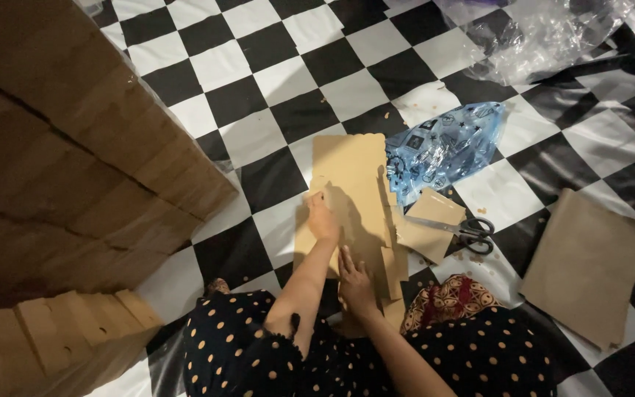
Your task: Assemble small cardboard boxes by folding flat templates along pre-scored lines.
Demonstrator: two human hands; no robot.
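Head view: your left hand [323,219] and right hand [354,283], grips flat and holding nothing, press brown cardboard [350,184] on the black-and-white checkered floor [259,81].

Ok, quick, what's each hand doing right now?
Left hand: open, pressing on the flat brown die-cut cardboard sheet.
Right hand: open, fingers flat on the same sheet.

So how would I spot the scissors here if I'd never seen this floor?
Start at the black-and-white checkered floor, then find the flat cardboard sheet under the person's hands. Just right of it, below the blue printed plastic bag, lie the scissors on a small cardboard piece: the only metal thing there, with black handles.
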